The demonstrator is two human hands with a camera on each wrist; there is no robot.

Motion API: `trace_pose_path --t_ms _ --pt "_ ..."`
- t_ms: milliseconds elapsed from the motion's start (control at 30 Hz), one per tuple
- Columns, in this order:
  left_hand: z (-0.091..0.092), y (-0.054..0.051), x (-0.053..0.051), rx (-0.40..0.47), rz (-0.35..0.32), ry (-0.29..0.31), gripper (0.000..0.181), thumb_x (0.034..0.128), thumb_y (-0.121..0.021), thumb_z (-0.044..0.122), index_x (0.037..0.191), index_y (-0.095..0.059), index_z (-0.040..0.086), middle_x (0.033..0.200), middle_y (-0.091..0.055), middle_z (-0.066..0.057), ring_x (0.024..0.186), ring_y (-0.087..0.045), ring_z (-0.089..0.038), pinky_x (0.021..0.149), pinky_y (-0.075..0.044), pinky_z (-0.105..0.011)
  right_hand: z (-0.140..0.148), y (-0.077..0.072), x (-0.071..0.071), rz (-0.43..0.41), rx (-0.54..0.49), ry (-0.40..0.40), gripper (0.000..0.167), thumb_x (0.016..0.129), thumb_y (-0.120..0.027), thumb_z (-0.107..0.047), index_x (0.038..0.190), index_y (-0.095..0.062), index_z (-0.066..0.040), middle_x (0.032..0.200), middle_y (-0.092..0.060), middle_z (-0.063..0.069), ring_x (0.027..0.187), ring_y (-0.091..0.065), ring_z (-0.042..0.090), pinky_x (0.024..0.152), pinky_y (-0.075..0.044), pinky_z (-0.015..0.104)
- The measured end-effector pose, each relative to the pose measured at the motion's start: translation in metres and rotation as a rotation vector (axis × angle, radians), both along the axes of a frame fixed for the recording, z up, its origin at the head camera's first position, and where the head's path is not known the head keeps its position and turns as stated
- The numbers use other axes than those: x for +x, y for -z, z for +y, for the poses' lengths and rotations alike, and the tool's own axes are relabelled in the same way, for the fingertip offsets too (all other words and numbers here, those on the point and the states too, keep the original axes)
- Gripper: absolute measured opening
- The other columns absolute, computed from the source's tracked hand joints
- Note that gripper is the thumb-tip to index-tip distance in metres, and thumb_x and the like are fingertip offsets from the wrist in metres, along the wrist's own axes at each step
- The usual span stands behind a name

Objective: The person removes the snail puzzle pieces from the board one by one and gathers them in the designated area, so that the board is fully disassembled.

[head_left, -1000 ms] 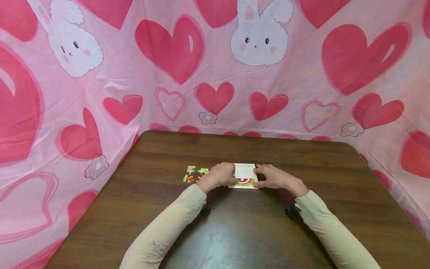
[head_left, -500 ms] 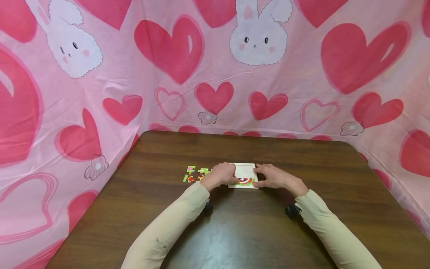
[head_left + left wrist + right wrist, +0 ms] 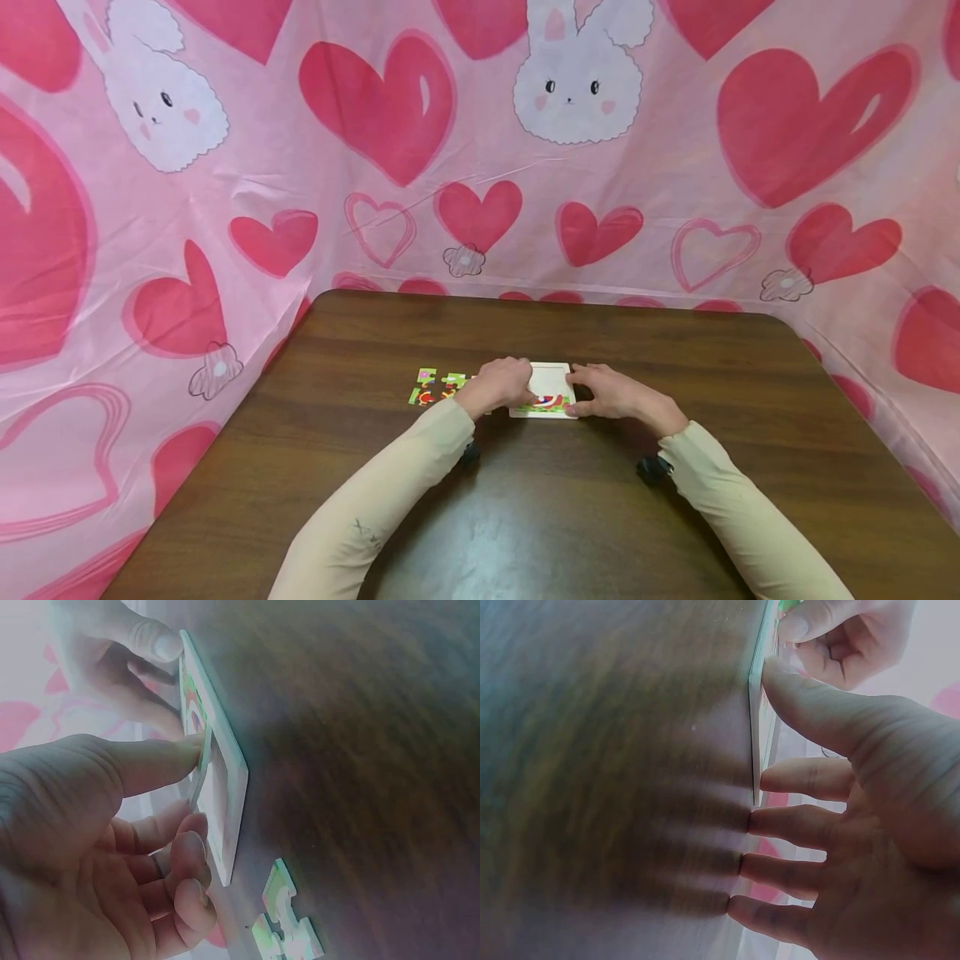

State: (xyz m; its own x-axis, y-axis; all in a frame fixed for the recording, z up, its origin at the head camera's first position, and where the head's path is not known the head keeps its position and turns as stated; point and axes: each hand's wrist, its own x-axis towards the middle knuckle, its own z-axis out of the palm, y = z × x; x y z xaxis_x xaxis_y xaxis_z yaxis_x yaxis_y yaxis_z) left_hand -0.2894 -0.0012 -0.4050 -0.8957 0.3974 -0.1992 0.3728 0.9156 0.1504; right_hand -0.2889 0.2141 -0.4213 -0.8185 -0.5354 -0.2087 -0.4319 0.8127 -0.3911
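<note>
A white puzzle tray (image 3: 551,380) lies on the table, with assembled pieces in green, red and white (image 3: 551,404) along its near side. My left hand (image 3: 497,388) is over the tray's left part. In the left wrist view, its thumb and index finger pinch a thin puzzle piece (image 3: 200,774) tilted on edge at the tray; the piece's picture is mostly hidden. At the tray's right side is my right hand (image 3: 615,393). Its thumb rests on the rim, and its spread, fairly straight fingers touch the tray's edge and the table, as the right wrist view shows.
Several loose puzzle pieces (image 3: 426,398), green with red and yellow, lie left of the tray, partly behind the left forearm. The brown wooden table (image 3: 675,517) extends around them. A pink cloth (image 3: 660,167) with hearts and rabbits hangs behind it.
My left hand has shifted slightly to the right over the tray, the piece in its pinch. The right hand and the tray have stayed in place.
</note>
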Motion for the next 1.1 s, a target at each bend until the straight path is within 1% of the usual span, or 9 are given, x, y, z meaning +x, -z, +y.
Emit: trace_pose_path --t_ms 200,333,433,533,600,767,900,1100 --pt "0.0 -0.001 0.004 0.024 0.025 0.007 0.036 0.0862 -0.073 0.041 0.1 -0.058 0.011 0.083 -0.062 -0.001 0.077 -0.06 -0.018 0.067 -0.048 -0.036 0.0 -0.001 0.0 0.007 0.008 -0.003 0.064 0.088 -0.07 -0.042 0.138 -0.054 -0.005 0.154 -0.033 0.028 0.141 -0.029 0.05 0.111 -0.027 0.065" --pt "0.001 -0.003 0.007 0.067 0.049 0.044 0.029 0.0871 -0.073 0.036 0.096 -0.057 0.013 0.081 -0.063 0.001 0.077 -0.062 -0.017 0.067 -0.05 -0.036 0.0 -0.001 0.001 -0.002 0.006 0.006 0.065 0.088 -0.071 -0.042 0.139 -0.053 -0.006 0.155 -0.032 0.027 0.141 -0.029 0.049 0.111 -0.026 0.064" --pt "-0.001 -0.007 0.009 0.116 0.056 0.078 0.021 0.0888 -0.071 0.03 0.091 -0.057 0.015 0.077 -0.062 0.002 0.071 -0.06 -0.015 0.063 -0.047 -0.031 -0.001 -0.001 0.001 -0.004 0.01 0.008 0.067 0.088 -0.071 -0.042 0.14 -0.052 -0.005 0.155 -0.032 0.026 0.142 -0.029 0.049 0.111 -0.026 0.064" --pt "-0.005 -0.012 0.011 0.162 0.051 0.095 0.017 0.09 -0.069 0.027 0.089 -0.056 0.016 0.074 -0.059 0.003 0.067 -0.056 -0.014 0.059 -0.043 -0.028 -0.001 -0.001 0.001 -0.006 0.017 0.013 0.069 0.087 -0.071 -0.043 0.141 -0.051 -0.005 0.156 -0.032 0.025 0.142 -0.028 0.048 0.112 -0.027 0.063" --pt "-0.009 -0.017 0.012 0.189 0.041 0.093 0.017 0.0904 -0.069 0.027 0.089 -0.056 0.016 0.073 -0.059 0.003 0.064 -0.055 -0.014 0.056 -0.041 -0.028 -0.002 -0.001 0.001 -0.003 0.02 0.014 0.069 0.087 -0.071 -0.043 0.141 -0.051 -0.005 0.155 -0.032 0.026 0.142 -0.029 0.048 0.112 -0.027 0.063" --pt "-0.026 -0.024 0.013 0.237 0.024 0.095 0.015 0.091 -0.069 0.026 0.09 -0.057 0.017 0.074 -0.059 0.002 0.063 -0.052 -0.014 0.056 -0.039 -0.027 -0.002 -0.002 0.002 -0.013 0.02 0.034 0.069 0.087 -0.072 -0.042 0.141 -0.051 -0.005 0.156 -0.032 0.024 0.143 -0.029 0.047 0.112 -0.026 0.063" --pt "-0.044 -0.026 0.015 0.267 0.04 0.103 0.013 0.0912 -0.069 0.024 0.089 -0.059 0.017 0.075 -0.06 0.003 0.064 -0.051 -0.013 0.059 -0.04 -0.026 -0.001 -0.002 0.002 -0.008 0.023 0.033 0.069 0.086 -0.072 -0.043 0.141 -0.051 -0.005 0.156 -0.032 0.024 0.143 -0.028 0.047 0.112 -0.027 0.063" --pt "-0.075 -0.028 0.023 0.323 0.049 0.083 0.013 0.0908 -0.069 0.021 0.085 -0.059 0.015 0.072 -0.059 0.003 0.061 -0.053 -0.013 0.06 -0.043 -0.028 -0.002 -0.001 0.002 0.011 0.024 0.014 0.069 0.087 -0.071 -0.043 0.14 -0.051 -0.004 0.155 -0.034 0.024 0.142 -0.03 0.046 0.112 -0.028 0.062"
